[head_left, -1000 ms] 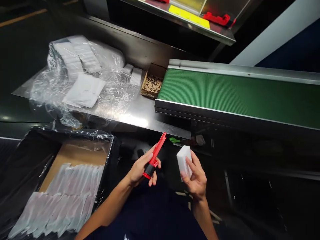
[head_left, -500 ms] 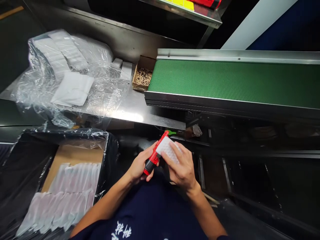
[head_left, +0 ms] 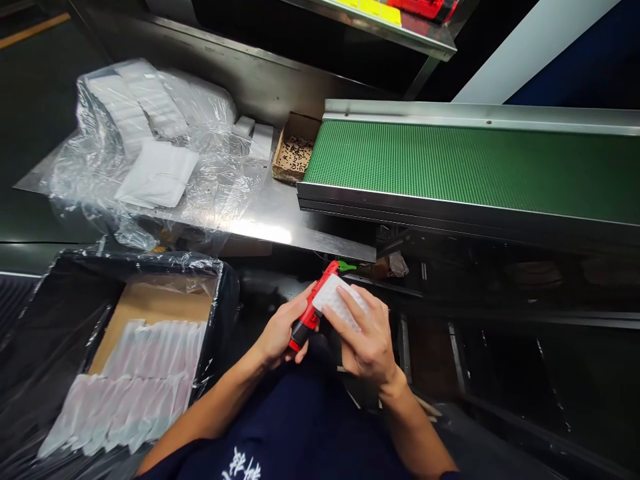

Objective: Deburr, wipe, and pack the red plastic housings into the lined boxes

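Note:
My left hand [head_left: 283, 331] is closed around a red and black tube-shaped device [head_left: 303, 329], which lies tilted with its red end pointing away from me. Between the fingers of my right hand [head_left: 369, 340] is a white textured pad [head_left: 334, 299], pressed flat against the device's side. That pad covers part of the red body, and the fingertips behind it are hidden. Just beyond the far red end a bright green piece [head_left: 346, 266] shows; I cannot tell whether it touches the device.
A black-lined box [head_left: 219, 280] at lower left holds rows of white-wrapped items [head_left: 131, 390]. White sleeves [head_left: 157, 172] in clear plastic lie on the metal bench [head_left: 320, 238]. A cardboard tray [head_left: 285, 172] with small black bits adjoins the green conveyor [head_left: 425, 163]. A metal shelf [head_left: 425, 41] overhangs.
The view has shifted slightly, so the bench, box and conveyor sit a little further right. Both hands keep nearly the same hold on the device and the pad.

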`<state>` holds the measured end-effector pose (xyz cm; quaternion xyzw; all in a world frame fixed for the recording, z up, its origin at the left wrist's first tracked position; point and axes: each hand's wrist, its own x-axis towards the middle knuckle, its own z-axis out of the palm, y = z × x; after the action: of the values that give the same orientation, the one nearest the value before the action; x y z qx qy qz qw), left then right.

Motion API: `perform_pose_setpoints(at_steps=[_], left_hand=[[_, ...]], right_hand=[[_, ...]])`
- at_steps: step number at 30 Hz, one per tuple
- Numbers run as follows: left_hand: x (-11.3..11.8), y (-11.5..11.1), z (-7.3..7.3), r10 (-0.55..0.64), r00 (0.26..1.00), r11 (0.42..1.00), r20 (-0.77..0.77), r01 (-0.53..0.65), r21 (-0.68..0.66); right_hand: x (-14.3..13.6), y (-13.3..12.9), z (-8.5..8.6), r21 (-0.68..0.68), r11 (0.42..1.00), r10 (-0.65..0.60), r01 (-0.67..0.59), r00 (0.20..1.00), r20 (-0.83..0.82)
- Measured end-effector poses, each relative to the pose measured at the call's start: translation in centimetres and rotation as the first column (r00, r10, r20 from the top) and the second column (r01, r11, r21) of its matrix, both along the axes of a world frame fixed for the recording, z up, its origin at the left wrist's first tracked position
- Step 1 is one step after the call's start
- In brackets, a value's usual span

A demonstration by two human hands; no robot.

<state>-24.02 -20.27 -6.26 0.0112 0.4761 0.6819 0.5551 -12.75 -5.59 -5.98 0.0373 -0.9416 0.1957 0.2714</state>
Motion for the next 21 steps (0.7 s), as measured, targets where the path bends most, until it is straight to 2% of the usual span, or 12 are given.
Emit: perform_pose_setpoints(at_steps=[3,4,7,9,13,14,18,19,21], left_hand=[[-0.1,0.0,0.1,-0.008,1.0,1.0,-0.001,0.008,-0.004],[-0.2,0.0,0.1,-0.007,1.0,1.0,-0.003,0.007,-0.003],[-0.4,0.0,0.0,-0.008,1.0,1.0,0.003,0.008,0.012],[-0.5,0.0,-0.2,-0.019,0.999,1.0,0.029,0.019,0.02],[-0.8,0.1,-0.4,-0.023,0.998,1.0,0.062,0.022,0.021],[-0.8,0.1,-0.4,-0.022,0.998,0.999,0.06,0.021,0.027],[-1.0,0.1,-0.3,-0.045,0.998,0.997,0.052,0.041,0.069],[-1.0,0.1,-0.3,-0.054,0.997,0.996,0.049,0.05,0.072],[-1.0,0.1,-0.4,-0.052,0.998,0.997,0.025,0.051,0.052]], right_hand=[[-0.1,-0.1,-0.1,-0.068,0.993,0.098,-0.098,0.995,-0.001],[-0.2,-0.1,-0.2,-0.072,0.994,0.084,-0.084,0.996,0.002],[-0.6,0.1,-0.4,-0.015,0.997,-0.072,0.072,0.997,0.003],[-0.8,0.2,-0.5,0.017,0.995,-0.096,0.096,0.995,-0.007],[-0.8,-0.1,-0.4,-0.04,0.995,0.089,-0.09,0.996,-0.013],[-0.8,-0.1,-0.5,-0.048,0.995,0.087,-0.087,0.996,-0.007],[-1.1,0.9,-0.7,-0.014,0.996,-0.092,0.092,0.996,0.01],[-1.1,1.1,-0.6,-0.02,0.994,-0.106,0.106,0.994,0.011],[-1.2,1.1,-0.4,-0.063,0.997,-0.038,0.039,0.999,0.014]])
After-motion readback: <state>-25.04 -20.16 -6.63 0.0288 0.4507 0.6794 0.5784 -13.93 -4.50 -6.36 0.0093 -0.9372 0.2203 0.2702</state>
